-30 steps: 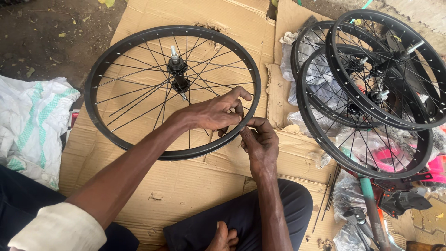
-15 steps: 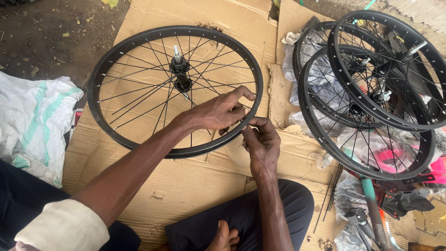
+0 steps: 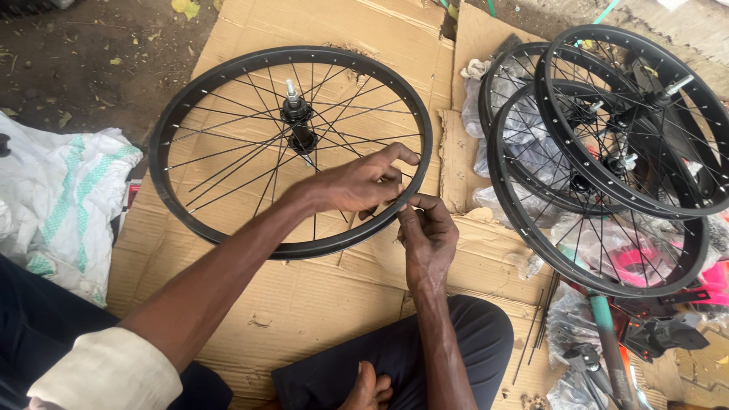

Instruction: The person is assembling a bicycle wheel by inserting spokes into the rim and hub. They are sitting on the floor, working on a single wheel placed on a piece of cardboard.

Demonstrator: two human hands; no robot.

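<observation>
Centre of the frame: a black bicycle wheel [image 3: 291,150] is laid flat on flattened cardboard [image 3: 319,304], hub [image 3: 296,114] with its axle stub sitting upper-middle inside the rim. Left hand [image 3: 363,182] is reached in over the spokes from lower left, fingers curled and pinched together near the rim's lower-right inner edge. Right hand [image 3: 427,239] is brought up from below, fingertips closed against the rim at the same spot, just beside the left hand's fingers. What is pinched between the fingertips cannot be told; it is hidden by the fingers, though contact with a spoke or the rim is seen. Both hands are close together, nearly touching.

Right side of the frame: three more black spoked wheels [image 3: 607,175] are stacked overlapping, laid on clear plastic bags [image 3: 524,137]. Lower right: loose thin spokes [image 3: 538,323] are laid on the cardboard, beside a green-handled tool [image 3: 607,342] and a pink object [image 3: 638,266] under the nearest wheel. Left edge: a white sack with green stripes [image 3: 61,197] is seen on bare dirt [image 3: 83,53]. Bottom centre: a bare foot [image 3: 368,391] and dark trouser leg [image 3: 395,353] are visible.
</observation>
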